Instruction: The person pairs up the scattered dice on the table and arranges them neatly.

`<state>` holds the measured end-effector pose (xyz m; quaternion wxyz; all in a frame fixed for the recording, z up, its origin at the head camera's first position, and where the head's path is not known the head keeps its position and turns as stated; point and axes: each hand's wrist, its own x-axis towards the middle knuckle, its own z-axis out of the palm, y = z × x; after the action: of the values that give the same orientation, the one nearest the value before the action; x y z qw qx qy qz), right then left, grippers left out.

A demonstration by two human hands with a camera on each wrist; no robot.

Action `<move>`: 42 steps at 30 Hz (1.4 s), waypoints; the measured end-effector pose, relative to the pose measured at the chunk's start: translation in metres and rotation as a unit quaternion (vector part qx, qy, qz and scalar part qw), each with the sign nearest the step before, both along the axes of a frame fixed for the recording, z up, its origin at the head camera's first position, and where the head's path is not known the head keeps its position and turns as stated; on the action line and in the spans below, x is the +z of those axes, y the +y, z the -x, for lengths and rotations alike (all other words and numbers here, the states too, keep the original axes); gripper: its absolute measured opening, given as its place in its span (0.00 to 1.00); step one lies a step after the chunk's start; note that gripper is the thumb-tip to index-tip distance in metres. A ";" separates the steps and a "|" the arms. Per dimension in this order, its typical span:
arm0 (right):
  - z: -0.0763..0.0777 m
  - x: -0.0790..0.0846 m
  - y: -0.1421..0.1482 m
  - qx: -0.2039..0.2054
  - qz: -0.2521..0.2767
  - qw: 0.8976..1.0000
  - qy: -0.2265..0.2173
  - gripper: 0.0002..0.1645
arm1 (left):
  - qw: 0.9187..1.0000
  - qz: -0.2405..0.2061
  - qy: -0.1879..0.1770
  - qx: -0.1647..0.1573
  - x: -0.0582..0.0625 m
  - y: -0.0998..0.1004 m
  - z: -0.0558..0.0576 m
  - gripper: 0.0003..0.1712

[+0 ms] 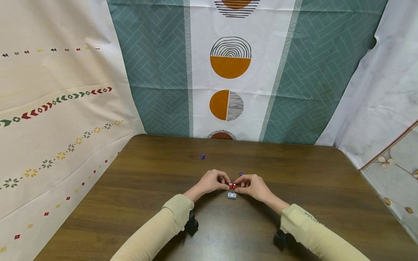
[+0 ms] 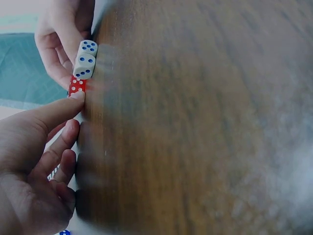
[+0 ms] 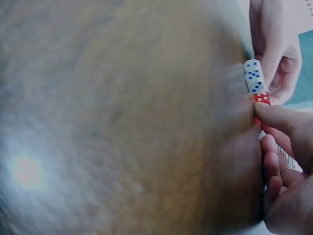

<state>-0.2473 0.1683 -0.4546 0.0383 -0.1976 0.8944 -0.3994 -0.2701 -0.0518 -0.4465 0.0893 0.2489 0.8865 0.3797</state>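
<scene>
Two red dice with white dots stand side by side on the table between the hands. My left hand pinches the left red die between thumb and fingers. From the other side, my right hand pinches the right red die. In the left wrist view, the left thumb lies against a red die, partly covering it. A pair of white dice with blue dots sits just on the near side of the red ones. The right wrist view shows these white dice in front of the left hand.
One blue die lies farther back to the left on the brown wooden table. Another blue die is just behind the right hand, partly hidden by it. Patterned cloths hang behind and beside the table.
</scene>
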 end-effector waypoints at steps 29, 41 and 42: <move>0.040 0.006 0.035 -0.025 0.019 0.999 -0.018 0.18 | 1.000 -0.005 -0.017 0.003 0.000 -0.001 0.000 0.05; 0.040 -0.001 0.032 -0.025 -0.001 1.000 -0.002 0.12 | 1.000 -0.006 -0.011 0.001 0.000 -0.001 0.000 0.05; 0.040 -0.001 0.031 -0.025 -0.001 1.000 0.001 0.12 | 1.000 -0.007 -0.011 0.001 0.000 -0.001 0.000 0.05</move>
<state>-0.2875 0.1994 -0.4553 0.0277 -0.1752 0.8995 -0.3993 -0.2697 -0.0524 -0.4463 0.0971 0.2445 0.8830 0.3887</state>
